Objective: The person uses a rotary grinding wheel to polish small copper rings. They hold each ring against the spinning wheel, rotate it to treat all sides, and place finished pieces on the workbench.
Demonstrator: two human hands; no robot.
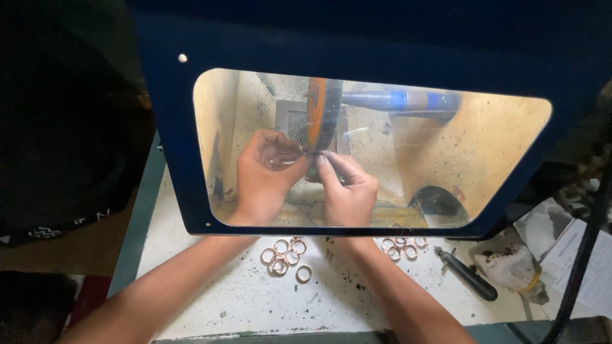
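Both my hands reach under a dark blue hood with a clear window (pixel 178 159). Behind the window, my left hand (pixel 264 175) and my right hand (pixel 347 188) pinch a small ring (pixel 306 151) together against the edge of an upright orange-and-dark polishing wheel (pixel 319 118). The ring is mostly hidden by my fingertips. The wheel sits on a horizontal spindle (pixel 395 100) that runs to the right.
Two heaps of several copper-coloured rings lie on the white speckled bench, one (pixel 285 255) between my forearms, one (pixel 403 247) to the right. A black-handled tool (pixel 468 275), a crumpled cloth (pixel 510 264) and papers (pixel 590 267) lie at right. A black cable (pixel 583 255) hangs there.
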